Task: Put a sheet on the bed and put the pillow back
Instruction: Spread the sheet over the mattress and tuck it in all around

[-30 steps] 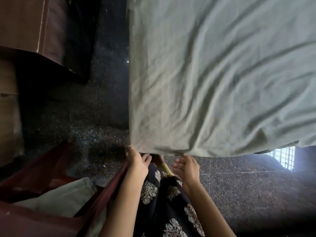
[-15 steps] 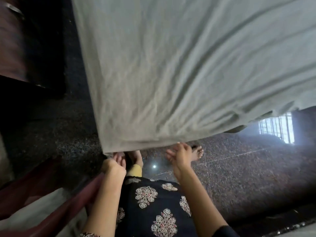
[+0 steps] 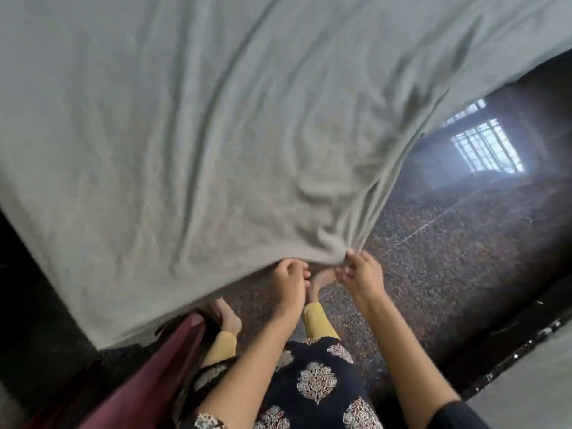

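You hold the sheet (image 3: 216, 134) up in the air by its near hem, not yet laid on any bed.
The grey-green sheet fills the upper and left of the frame, its creases running down toward the lower centre, probably lifted so you can cast it flat. The speckled floor (image 3: 448, 258) shows at right, with a window's reflection (image 3: 487, 148) on it. A pale slab (image 3: 532, 385) in the lower right corner may be the bed; that cannot be told. A maroon cloth (image 3: 145, 385) hangs at lower left. Your left hand (image 3: 289, 283) curls its fingers over the hem. Your right hand (image 3: 360, 274), just beside it, pinches the bunched edge where the folds converge. No pillow is in view, and no writing or label can be read.
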Motion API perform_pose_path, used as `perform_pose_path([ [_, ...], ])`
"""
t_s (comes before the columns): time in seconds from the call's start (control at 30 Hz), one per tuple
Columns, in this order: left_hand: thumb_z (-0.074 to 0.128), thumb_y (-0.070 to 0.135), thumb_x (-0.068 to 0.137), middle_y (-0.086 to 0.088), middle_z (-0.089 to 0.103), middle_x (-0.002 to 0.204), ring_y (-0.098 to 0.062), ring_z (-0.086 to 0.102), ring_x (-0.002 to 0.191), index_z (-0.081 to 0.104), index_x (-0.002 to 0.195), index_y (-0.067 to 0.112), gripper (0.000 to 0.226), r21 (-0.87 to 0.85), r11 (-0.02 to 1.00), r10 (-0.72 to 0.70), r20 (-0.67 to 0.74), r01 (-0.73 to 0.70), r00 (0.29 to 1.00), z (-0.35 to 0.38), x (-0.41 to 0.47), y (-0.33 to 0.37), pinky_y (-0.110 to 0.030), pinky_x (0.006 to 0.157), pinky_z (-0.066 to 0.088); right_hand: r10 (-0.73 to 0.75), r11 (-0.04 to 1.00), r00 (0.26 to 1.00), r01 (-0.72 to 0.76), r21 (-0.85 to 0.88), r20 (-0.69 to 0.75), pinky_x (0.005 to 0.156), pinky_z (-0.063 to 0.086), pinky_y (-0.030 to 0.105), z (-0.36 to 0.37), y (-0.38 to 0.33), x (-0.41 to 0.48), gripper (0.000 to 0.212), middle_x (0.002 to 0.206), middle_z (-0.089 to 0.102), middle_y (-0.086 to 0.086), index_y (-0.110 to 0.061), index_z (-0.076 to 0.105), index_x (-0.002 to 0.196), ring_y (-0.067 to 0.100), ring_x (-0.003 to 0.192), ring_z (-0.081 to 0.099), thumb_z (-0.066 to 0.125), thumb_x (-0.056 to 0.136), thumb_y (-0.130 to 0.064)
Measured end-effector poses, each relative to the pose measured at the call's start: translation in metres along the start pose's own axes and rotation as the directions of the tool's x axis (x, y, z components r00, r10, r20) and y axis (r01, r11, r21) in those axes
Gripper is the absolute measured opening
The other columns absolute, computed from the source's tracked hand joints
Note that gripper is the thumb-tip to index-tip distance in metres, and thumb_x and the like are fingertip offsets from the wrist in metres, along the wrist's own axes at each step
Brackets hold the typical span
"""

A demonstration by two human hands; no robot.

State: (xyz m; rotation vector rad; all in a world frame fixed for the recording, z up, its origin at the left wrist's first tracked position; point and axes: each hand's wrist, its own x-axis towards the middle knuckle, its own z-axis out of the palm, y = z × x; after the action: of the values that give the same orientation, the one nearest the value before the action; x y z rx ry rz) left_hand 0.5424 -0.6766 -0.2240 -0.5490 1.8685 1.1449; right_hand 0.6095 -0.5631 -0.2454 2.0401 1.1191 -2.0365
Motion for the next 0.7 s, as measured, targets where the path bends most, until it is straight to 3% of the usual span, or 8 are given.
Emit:
perform_pose_path([
  [0.1, 0.046, 0.011, 0.089, 0.006, 0.061, 0.062, -0.019, 0.058, 0.059, 0.057, 0.069, 0.025, 0.027, 0.11, 0.982, 0.148, 0.058, -0.153, 0.987, 0.047, -0.006, 0.023, -0.03, 0.062, 0.05, 0.154, 0.987, 0.969, -0.16, -0.018, -0.192, 0.053, 0.05, 0.028, -0.052, 0.038, 0.011, 0.017, 0.085, 0.06, 0.016, 0.004, 0.053, 0.103, 0.02, 0.059, 0.057, 0.046, 0.098, -0.01],
  [0.23, 0.046, 0.005, 0.089, 0.005, 0.061, 0.071, -0.014, 0.056, 0.062, 0.055, 0.08, 0.023, 0.022, 0.109, 0.981, 0.157, 0.058, -0.162, 0.986, 0.096, 0.006, 0.042, -0.02, 0.06, 0.045, 0.299, 0.954, 0.907, -0.273, 0.125, -0.295, 0.067, 0.052, 0.037, -0.087, 0.039, 0.035, 0.016, 0.102, 0.052, 0.018, -0.001, 0.048, 0.112, 0.028, 0.074, 0.059, 0.047, 0.096, -0.004],
  [0.37, 0.05, 0.011, 0.091, 0.004, 0.064, 0.086, -0.022, 0.063, 0.085, 0.055, 0.085, 0.028, 0.019, 0.211, 0.957, 0.2, 0.021, -0.2, 0.98, 0.127, 0.024, 0.048, -0.034, 0.08, 0.05, 0.233, 0.972, 0.968, -0.229, 0.046, -0.092, 0.052, 0.037, 0.028, -0.1, -0.013, 0.048, 0.008, 0.078, 0.05, 0.01, -0.004, 0.048, 0.099, 0.019, 0.057, 0.047, 0.04, 0.098, -0.005],
  [0.47, 0.049, 0.01, 0.093, -0.002, 0.066, 0.1, -0.02, 0.063, 0.085, 0.055, 0.099, 0.026, 0.018, 0.218, 0.953, 0.221, -0.017, -0.212, 0.975, 0.142, 0.034, 0.06, -0.039, 0.084, 0.05, 0.152, 0.988, 0.988, -0.153, 0.006, 0.039, 0.048, 0.03, 0.023, -0.104, -0.06, 0.064, 0.013, 0.069, 0.049, 0.007, -0.007, 0.049, 0.09, 0.016, 0.052, 0.042, 0.039, 0.097, -0.004],
  [0.53, 0.048, 0.01, 0.094, -0.005, 0.063, 0.107, -0.016, 0.061, 0.078, 0.051, 0.116, 0.017, 0.024, 0.116, 0.977, 0.186, -0.052, -0.179, 0.981, 0.152, 0.04, 0.076, -0.033, 0.074, 0.048, 0.092, 0.995, 0.994, -0.093, 0.021, 0.066, 0.049, 0.031, 0.023, -0.103, -0.087, 0.074, 0.013, 0.068, 0.049, 0.006, -0.008, 0.049, 0.09, 0.015, 0.051, 0.042, 0.038, 0.096, -0.003],
  [0.6, 0.045, 0.018, 0.097, -0.005, 0.057, 0.113, -0.018, 0.061, 0.082, 0.044, 0.128, 0.012, 0.032, -0.068, 0.995, 0.062, -0.065, -0.067, 0.996, 0.161, 0.044, 0.095, -0.029, 0.069, 0.046, 0.036, 0.999, 0.995, -0.039, 0.03, 0.096, 0.048, 0.03, 0.023, -0.098, -0.114, 0.081, 0.011, 0.068, 0.05, 0.005, -0.009, 0.049, 0.09, 0.014, 0.051, 0.043, 0.04, 0.096, -0.005],
  [0.7, 0.034, 0.04, 0.1, 0.0, 0.056, 0.111, -0.019, 0.059, 0.093, 0.048, 0.117, 0.014, 0.034, -0.181, 0.98, -0.083, -0.013, 0.079, 0.996, 0.169, 0.052, 0.121, -0.026, 0.072, 0.045, -0.066, 0.997, 0.989, 0.069, -0.021, 0.135, 0.045, 0.034, 0.022, -0.082, -0.15, 0.095, 0.016, 0.07, 0.054, 0.004, -0.014, 0.052, 0.084, 0.013, 0.052, 0.048, 0.043, 0.097, -0.013],
])
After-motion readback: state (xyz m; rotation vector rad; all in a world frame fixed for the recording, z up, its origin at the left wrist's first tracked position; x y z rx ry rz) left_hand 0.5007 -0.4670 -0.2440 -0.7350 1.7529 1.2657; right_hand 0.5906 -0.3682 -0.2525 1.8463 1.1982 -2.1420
